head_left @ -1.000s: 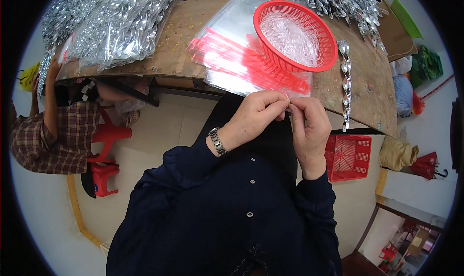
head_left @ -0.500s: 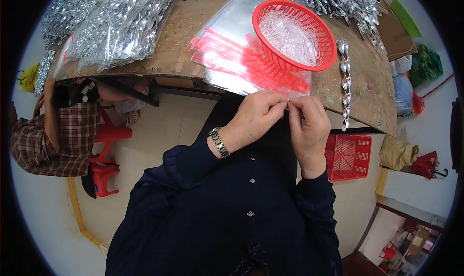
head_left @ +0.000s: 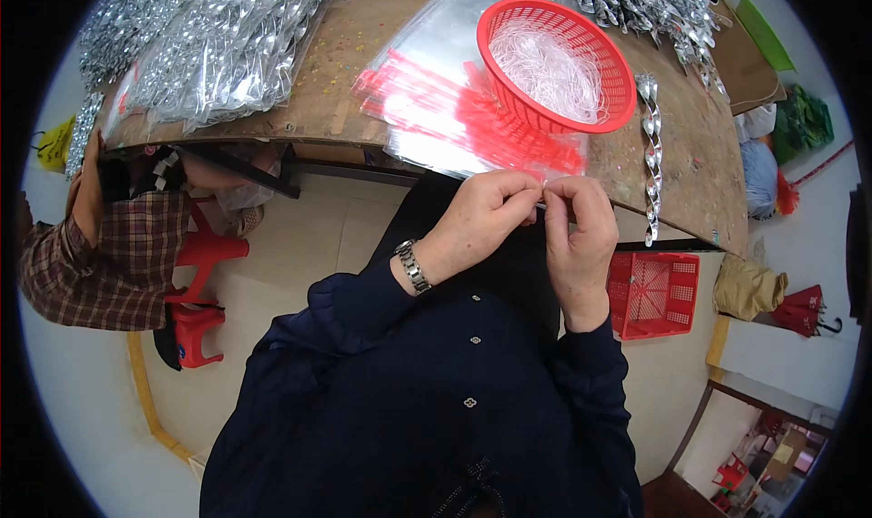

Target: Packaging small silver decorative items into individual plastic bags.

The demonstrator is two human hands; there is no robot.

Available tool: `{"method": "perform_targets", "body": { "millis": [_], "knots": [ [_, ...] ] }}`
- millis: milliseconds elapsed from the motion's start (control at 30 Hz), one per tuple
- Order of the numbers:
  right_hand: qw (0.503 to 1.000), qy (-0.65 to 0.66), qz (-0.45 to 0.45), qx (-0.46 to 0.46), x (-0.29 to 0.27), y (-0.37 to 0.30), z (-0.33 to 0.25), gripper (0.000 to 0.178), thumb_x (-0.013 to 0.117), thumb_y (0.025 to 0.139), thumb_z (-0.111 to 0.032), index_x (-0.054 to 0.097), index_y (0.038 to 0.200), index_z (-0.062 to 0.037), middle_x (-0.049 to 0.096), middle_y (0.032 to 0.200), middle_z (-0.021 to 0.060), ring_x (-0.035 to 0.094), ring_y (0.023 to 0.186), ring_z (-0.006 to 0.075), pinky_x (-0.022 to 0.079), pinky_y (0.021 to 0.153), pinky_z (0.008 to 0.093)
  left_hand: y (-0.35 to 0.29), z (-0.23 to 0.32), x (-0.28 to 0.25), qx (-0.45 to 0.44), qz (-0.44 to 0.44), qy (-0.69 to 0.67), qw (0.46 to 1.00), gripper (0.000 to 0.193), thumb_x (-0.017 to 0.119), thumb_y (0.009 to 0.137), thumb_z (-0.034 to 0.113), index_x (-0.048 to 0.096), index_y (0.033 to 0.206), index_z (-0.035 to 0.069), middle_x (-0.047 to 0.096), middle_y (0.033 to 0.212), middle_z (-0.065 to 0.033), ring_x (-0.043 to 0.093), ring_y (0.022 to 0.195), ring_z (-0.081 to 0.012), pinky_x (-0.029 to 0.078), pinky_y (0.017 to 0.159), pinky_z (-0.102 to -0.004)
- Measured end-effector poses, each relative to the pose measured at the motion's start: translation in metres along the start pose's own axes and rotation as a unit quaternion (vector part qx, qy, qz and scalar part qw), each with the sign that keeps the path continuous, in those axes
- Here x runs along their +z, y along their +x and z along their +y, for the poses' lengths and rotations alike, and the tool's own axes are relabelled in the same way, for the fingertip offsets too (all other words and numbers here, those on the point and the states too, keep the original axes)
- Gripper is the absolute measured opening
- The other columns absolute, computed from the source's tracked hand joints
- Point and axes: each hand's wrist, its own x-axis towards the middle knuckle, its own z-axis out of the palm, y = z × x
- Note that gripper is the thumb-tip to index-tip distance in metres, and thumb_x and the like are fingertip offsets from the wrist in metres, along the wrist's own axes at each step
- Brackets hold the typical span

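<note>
My left hand (head_left: 484, 217) and my right hand (head_left: 579, 236) meet at the near edge of the table, thumbs and fingers pinched close together. Whatever lies between the fingertips is too small and covered to make out. Just beyond them is a stack of clear plastic bags (head_left: 425, 151) with red strips (head_left: 427, 100). On these bags rests a red mesh basket (head_left: 620, 73) filled with thin clear-white strings (head_left: 545, 69). To the right of the basket lies one twisted silver strip (head_left: 652, 159), its lower end reaching over the table edge.
Bagged silver twists (head_left: 227, 55) cover the table's left; more silver strips (head_left: 636, 9) lie at the far right. A red crate (head_left: 654, 293) stands on the floor beside my right arm. At left another person (head_left: 109, 255) sits near red stools (head_left: 198, 332).
My fingertips have shifted slightly, still pinched together, and the right hand has turned a little. At left, the other person's arm has moved a bit.
</note>
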Motion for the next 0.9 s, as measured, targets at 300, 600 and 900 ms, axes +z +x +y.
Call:
{"method": "perform_targets", "body": {
  "millis": [300, 600, 900],
  "knots": [
    [0.953, 0.240, -0.043, 0.181, 0.003, -0.007, 0.014, 0.005, 0.054, 0.090, -0.003, 0.057, 0.091, 0.0004, 0.056, 0.084, 0.0013, 0.052, 0.075, 0.0090, 0.042, 0.067, 0.0225, 0.001, -0.003, -0.002, -0.039, -0.001, -0.104, 0.994, 0.021, 0.053, 0.094, 0.016, 0.063, 0.097, -0.002, 0.060, 0.079, -0.0002, 0.055, 0.075, -0.0068, 0.044, 0.071, -0.0206],
    [0.857, 0.427, -0.064, 0.280, 0.001, -0.006, 0.020, 0.009, 0.052, 0.094, -0.009, 0.057, 0.097, -0.0027, 0.056, 0.086, -0.0004, 0.050, 0.074, 0.0045, 0.040, 0.067, 0.0186, 0.003, -0.004, -0.002, -0.025, -0.033, -0.104, 0.994, 0.017, 0.056, 0.093, 0.014, 0.063, 0.097, -0.001, 0.060, 0.080, 0.0010, 0.052, 0.070, -0.0049, 0.043, 0.066, -0.0191],
    [0.824, 0.487, -0.062, 0.282, 0.005, -0.009, 0.024, 0.017, 0.049, 0.096, -0.013, 0.057, 0.106, -0.0013, 0.054, 0.087, 0.0002, 0.049, 0.072, 0.0054, 0.040, 0.067, 0.0188, 0.001, -0.002, 0.000, -0.033, -0.011, -0.130, 0.991, 0.013, 0.057, 0.092, 0.012, 0.063, 0.093, 0.001, 0.060, 0.080, 0.0016, 0.052, 0.066, -0.0038, 0.043, 0.061, -0.0184]
  ]
}}
